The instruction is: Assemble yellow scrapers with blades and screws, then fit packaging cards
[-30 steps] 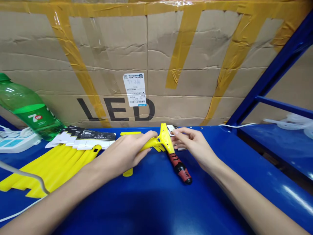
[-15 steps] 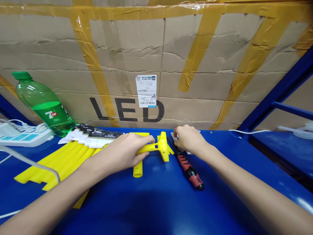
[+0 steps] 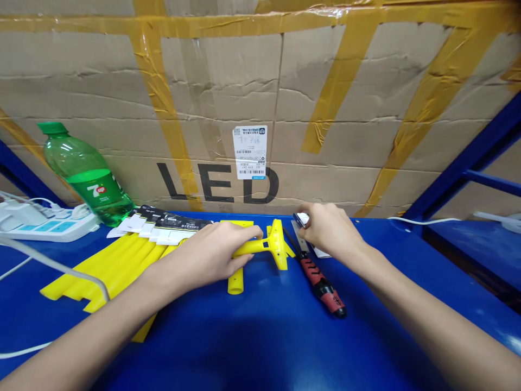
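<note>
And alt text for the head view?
A person's left-hand grip holds a yellow T-shaped tool at a blue table; the right grip is at a partly hidden item beside a red-handled tool. A box marked LED stands behind.

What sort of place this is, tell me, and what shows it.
Likely a workbench in a workshop or storeroom: a row of yellow tools with printed cards, a red-handled tool, and a large taped carton behind.

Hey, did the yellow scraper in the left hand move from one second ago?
Yes. The yellow scraper has moved left and a bit lower in the view, judged against the printed letter D on the cardboard box.
</note>
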`<state>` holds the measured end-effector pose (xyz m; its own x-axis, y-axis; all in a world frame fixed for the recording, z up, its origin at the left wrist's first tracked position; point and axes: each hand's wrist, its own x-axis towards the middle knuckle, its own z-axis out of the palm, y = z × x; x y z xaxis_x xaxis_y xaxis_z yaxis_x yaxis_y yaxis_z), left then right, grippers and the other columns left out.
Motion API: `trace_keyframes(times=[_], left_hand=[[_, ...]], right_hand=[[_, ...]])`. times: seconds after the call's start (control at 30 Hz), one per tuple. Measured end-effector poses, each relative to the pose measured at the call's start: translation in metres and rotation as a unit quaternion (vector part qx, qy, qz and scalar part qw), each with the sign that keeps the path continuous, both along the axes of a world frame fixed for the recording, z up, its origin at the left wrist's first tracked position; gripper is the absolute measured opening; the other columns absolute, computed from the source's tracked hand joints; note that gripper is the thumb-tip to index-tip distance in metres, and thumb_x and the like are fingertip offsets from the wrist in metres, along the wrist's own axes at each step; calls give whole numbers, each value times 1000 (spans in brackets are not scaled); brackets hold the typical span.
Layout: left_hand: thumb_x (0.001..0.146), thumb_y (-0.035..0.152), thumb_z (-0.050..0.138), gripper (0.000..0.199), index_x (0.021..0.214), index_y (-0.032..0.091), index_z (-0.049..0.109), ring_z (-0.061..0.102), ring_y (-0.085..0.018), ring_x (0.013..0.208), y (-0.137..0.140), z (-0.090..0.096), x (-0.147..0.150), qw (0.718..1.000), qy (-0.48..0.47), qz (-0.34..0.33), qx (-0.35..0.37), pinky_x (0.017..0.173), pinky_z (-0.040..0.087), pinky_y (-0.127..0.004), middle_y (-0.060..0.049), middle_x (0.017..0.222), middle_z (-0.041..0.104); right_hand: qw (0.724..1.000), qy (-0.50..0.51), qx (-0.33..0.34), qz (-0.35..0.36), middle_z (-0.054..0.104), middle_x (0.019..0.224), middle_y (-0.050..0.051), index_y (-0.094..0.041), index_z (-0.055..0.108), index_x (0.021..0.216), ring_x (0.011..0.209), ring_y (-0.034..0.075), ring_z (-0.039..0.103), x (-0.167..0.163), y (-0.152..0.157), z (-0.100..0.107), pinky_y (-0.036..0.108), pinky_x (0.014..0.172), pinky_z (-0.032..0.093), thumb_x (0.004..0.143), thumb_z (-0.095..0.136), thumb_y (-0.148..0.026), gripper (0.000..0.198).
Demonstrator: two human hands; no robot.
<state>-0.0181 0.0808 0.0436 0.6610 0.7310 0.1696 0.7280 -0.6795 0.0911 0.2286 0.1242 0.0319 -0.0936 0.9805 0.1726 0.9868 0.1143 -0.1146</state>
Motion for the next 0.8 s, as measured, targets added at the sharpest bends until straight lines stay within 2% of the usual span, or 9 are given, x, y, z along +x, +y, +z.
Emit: trace_keyframes(times=[0.07, 0.1, 0.17, 0.2, 0.27, 0.33, 0.4, 0.5, 0.8], left_hand=[[95, 30, 58, 35, 130, 27, 61, 72, -27, 96, -2, -3, -3, 1000, 3, 8, 0, 79, 55, -36, -7, 111, 76], [95, 29, 57, 37, 132, 27, 60, 72, -28, 99, -3, -5, -5, 1000, 2, 11, 1, 81, 55, -37, -6, 115, 75], [96, 28, 56, 39, 135, 28, 58, 71, -28, 105, -7, -12, -11, 1000, -6, 13, 13, 86, 55, -38, -7, 123, 73], [96, 28, 56, 39, 135, 28, 57, 72, -27, 103, -10, -16, -13, 999, -11, 13, 27, 84, 56, -37, -7, 122, 74], [96, 28, 54, 36, 132, 27, 59, 74, -24, 91, -16, -24, -18, 997, -23, 7, 67, 75, 56, -33, -7, 115, 75], [99, 27, 51, 32, 130, 26, 59, 73, -21, 79, -22, -31, -22, 992, -38, -10, 116, 66, 54, -29, -6, 105, 77], [100, 26, 49, 29, 128, 24, 59, 73, -21, 77, -26, -35, -24, 985, -48, -32, 162, 63, 53, -29, -6, 99, 77], [100, 22, 49, 27, 126, 21, 58, 73, -22, 81, -29, -36, -25, 975, -56, -56, 207, 65, 55, -30, -8, 101, 76], [96, 11, 50, 40, 134, 22, 53, 73, -21, 90, -27, -46, -28, 972, -51, -71, 219, 73, 56, -30, -8, 109, 75]], right_hand=[[991, 135, -10, 16, 77, 80, 7, -17, 74, 117, 79, 26, 72, 6, -9, 3, 35, 71, 53, 71, 65, -11, 48], [970, 239, -35, 26, 75, 73, 5, -16, 75, 114, 68, 22, 69, 9, -15, 4, 32, 64, 51, 70, 67, -13, 44], [898, 424, -114, 31, 70, 64, 2, -15, 75, 105, 52, 16, 59, 14, -27, 2, 29, 49, 43, 73, 72, -26, 34], [863, 487, -129, 31, 68, 63, 1, -16, 75, 98, 51, 14, 56, 15, -34, 0, 27, 48, 41, 72, 76, -31, 31], [814, 561, -138, 52, 69, 68, 1, -16, 74, 84, 58, 12, 58, 16, -46, -5, 25, 53, 44, 67, 83, -33, 26], [786, 591, -168, 66, 70, 69, 1, -16, 72, 79, 62, 12, 60, 14, -54, -11, 24, 58, 46, 65, 86, -32, 25], [775, 597, -191, 75, 69, 67, 1, -16, 72, 78, 62, 11, 60, 11, -58, -15, 24, 60, 47, 67, 87, -32, 25], [768, 602, -199, 89, 70, 66, 1, -17, 72, 81, 62, 12, 62, 6, -60, -18, 23, 60, 48, 69, 86, -35, 26], [773, 597, -194, 93, 71, 66, 1, -17, 71, 79, 61, 13, 66, -2, -63, -18, 25, 59, 53, 67, 87, -43, 32]])
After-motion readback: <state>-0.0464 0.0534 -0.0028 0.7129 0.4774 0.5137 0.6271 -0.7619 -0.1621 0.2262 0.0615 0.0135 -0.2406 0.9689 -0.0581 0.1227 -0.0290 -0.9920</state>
